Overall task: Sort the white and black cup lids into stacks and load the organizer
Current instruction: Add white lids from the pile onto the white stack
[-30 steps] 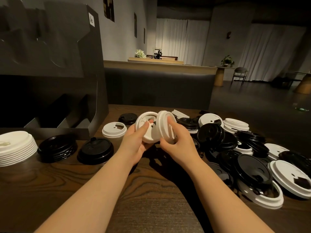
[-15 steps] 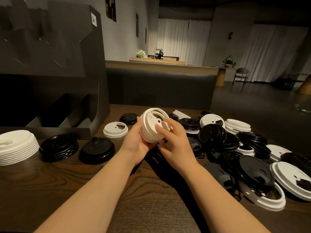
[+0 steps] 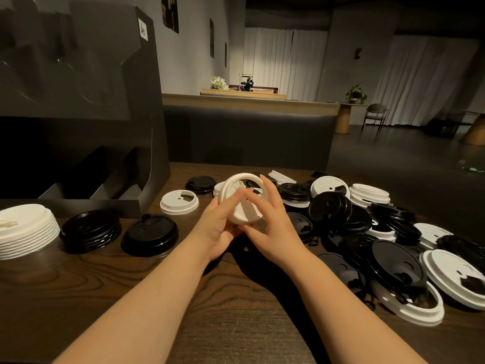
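Above the table's middle both hands hold a small nested stack of white lids, tilted on edge. My left hand grips it from below and the left, thumb across its face. My right hand holds its right rim with curled fingers. A single white lid lies just left of them. On the left stand a white lid stack and two black lid stacks. A mixed pile of black and white lids covers the right side. The black organizer rises at the back left.
The dark wooden table reaches toward me between my forearms. A small black lid lies by the organizer's corner. A dark bench back stands behind the table's far edge.
The two white lids held apart a second ago have been pressed together into one stack. Both hands shifted slightly left and closed around it.
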`<state>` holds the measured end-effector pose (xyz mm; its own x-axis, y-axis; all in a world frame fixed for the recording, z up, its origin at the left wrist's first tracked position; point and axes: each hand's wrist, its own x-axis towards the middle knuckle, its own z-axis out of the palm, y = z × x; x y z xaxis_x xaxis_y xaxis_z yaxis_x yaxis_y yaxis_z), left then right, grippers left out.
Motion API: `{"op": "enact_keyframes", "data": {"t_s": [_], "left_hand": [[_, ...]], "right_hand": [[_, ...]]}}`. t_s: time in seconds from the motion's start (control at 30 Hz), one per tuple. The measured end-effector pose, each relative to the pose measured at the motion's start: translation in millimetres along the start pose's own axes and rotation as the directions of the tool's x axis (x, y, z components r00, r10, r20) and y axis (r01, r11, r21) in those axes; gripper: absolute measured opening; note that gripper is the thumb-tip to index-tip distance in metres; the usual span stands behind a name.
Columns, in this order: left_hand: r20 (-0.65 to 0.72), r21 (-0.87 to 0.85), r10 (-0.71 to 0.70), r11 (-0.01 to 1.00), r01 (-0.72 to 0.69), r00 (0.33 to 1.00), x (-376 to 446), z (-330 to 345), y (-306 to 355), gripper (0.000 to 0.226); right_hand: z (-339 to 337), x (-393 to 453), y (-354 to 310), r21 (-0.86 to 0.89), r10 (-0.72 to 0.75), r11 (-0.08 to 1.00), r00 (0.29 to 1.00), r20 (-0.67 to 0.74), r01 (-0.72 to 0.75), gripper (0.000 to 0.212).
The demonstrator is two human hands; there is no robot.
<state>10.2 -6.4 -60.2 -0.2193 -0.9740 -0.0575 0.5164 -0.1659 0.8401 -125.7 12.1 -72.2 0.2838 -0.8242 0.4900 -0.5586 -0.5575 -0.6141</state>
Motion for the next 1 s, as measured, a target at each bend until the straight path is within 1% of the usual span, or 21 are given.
{"op": "enact_keyframes", "data": {"t_s": [0.07, 0.13, 0.2, 0.27, 0.37, 0.43, 0.53, 0.57, 0.6, 0.67, 0.73, 0.77, 0.83, 0.87, 0.9, 0.93, 0.97, 1.0], "left_hand": [[-0.021, 0.050, -0.008, 0.999, 0.009, 1.000, 1, -2, 1, 0.052], [-0.027, 0.051, -0.019, 0.999, 0.020, 0.999, 1, -3, 4, 0.039], [-0.051, 0.067, -0.017, 0.998, 0.021, 0.999, 0, -3, 6, 0.036], [-0.086, 0.080, -0.037, 0.996, 0.044, 0.996, 1, -3, 7, 0.042], [-0.102, -0.004, -0.084, 0.996, 0.084, 0.991, -1, -4, 10, 0.041], [-0.100, -0.011, -0.097, 0.995, 0.096, 0.990, -1, -7, 11, 0.050], [-0.070, -0.003, -0.105, 0.994, 0.105, 0.992, -1, -8, 9, 0.070], [-0.068, -0.016, -0.107, 0.994, 0.106, 0.992, -1, -7, 9, 0.071], [-0.073, -0.034, -0.101, 0.994, 0.099, 0.992, -1, -7, 9, 0.065], [-0.088, -0.065, -0.091, 0.994, 0.085, 0.992, -2, -6, 10, 0.044], [-0.091, -0.070, -0.102, 0.993, 0.096, 0.991, -2, -7, 10, 0.028], [-0.089, -0.061, -0.109, 0.993, 0.103, 0.990, -2, -8, 9, 0.022], [-0.081, -0.035, -0.112, 0.993, 0.109, 0.990, -2, -8, 7, 0.020], [-0.076, -0.030, -0.105, 0.994, 0.103, 0.992, -1, -8, 7, 0.022], [-0.067, -0.035, -0.091, 0.995, 0.089, 0.994, 0, -9, 7, 0.023], [-0.048, -0.049, -0.074, 0.996, 0.071, 0.996, 1, -10, 7, 0.026], [-0.020, -0.066, -0.059, 0.996, 0.057, 0.998, 1, -11, 7, 0.032], [0.009, -0.066, -0.052, 0.996, 0.053, 0.999, 1, -12, 7, 0.038]], "right_hand": [[-2, -1, 0, 0.016, 0.007, 1.000, 0.999, 0.054, -0.008, 0.069], [-6, -1, -2, 0.034, 0.032, 0.999, 0.996, 0.088, -0.035, 0.071], [-10, -1, -3, 0.040, 0.064, 0.997, 0.993, 0.099, -0.069, 0.075], [-15, -2, -4, 0.033, 0.096, 0.995, 0.991, 0.098, -0.099, 0.081], [-19, -2, -6, 0.033, 0.113, 0.993, 0.987, 0.114, -0.117, 0.088], [-20, -1, -6, 0.052, 0.121, 0.990, 0.984, 0.130, -0.129, 0.091], [-22, 0, -4, 0.071, 0.129, 0.988, 0.984, 0.124, -0.138, 0.092], [-22, 0, -4, 0.064, 0.125, 0.989, 0.985, 0.119, -0.133, 0.091], [-22, 0, -4, 0.057, 0.120, 0.990, 0.986, 0.115, -0.127, 0.090], [-22, 0, -4, 0.048, 0.106, 0.993, 0.987, 0.120, -0.112, 0.089], [-22, 0, -4, 0.018, 0.110, 0.993, 0.984, 0.137, -0.113, 0.088], [-22, -1, -3, 0.007, 0.114, 0.993, 0.983, 0.145, -0.116, 0.088], [-21, -1, -2, 0.001, 0.097, 0.995, 0.985, 0.143, -0.099, 0.086], [-20, -1, -1, 0.021, 0.096, 0.995, 0.986, 0.135, -0.100, 0.086], [-18, -1, -1, 0.088, 0.105, 0.989, 0.986, 0.129, -0.117, 0.086], [-15, 0, 1, 0.220, 0.134, 0.963, 0.984, 0.120, -0.158, 0.087], [-13, 2, 1, 0.384, 0.197, 0.896, 0.974, 0.108, -0.223, 0.088], [-10, 3, 2, 0.510, 0.275, 0.810, 0.956, 0.105, -0.289, 0.086]]}}
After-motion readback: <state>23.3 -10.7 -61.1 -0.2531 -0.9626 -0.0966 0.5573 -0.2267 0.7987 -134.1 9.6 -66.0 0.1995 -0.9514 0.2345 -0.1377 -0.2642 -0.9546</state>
